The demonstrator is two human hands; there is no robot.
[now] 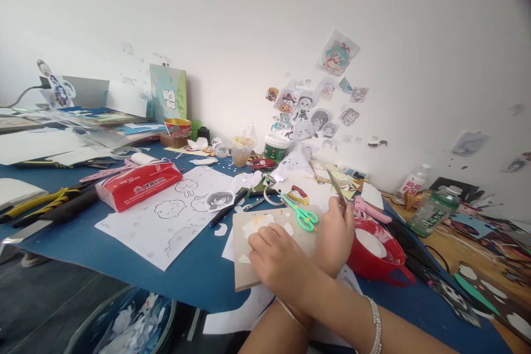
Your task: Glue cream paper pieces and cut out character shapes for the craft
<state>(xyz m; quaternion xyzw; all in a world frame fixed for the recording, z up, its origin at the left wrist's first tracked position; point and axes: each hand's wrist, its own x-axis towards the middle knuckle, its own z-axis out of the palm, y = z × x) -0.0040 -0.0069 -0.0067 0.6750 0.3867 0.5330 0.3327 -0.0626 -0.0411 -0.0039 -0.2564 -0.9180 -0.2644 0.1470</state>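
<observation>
My forearms cross, the right one on top. My right hand [274,257] rests over the left part of a grey-brown board [244,279]. Its fingers are curled down beside white paper pieces [261,224]; what lies under them is hidden. Farther right, slightly blurred, my left hand [336,235] is closed around a slim dark stick-like tool [336,185] that points up; its exact kind is unclear. That hand is next to a red bowl [379,257] with something white inside. Green-handled scissors [305,218] lie on the board's far edge.
A printed sheet [166,243], a red tissue pack [139,185] and a dark pen [228,208] lie on the blue table [186,282]. Pink pliers-like handles [369,210] and a green bottle [435,210] are at right. Below the front edge stands a scrap bin [166,321].
</observation>
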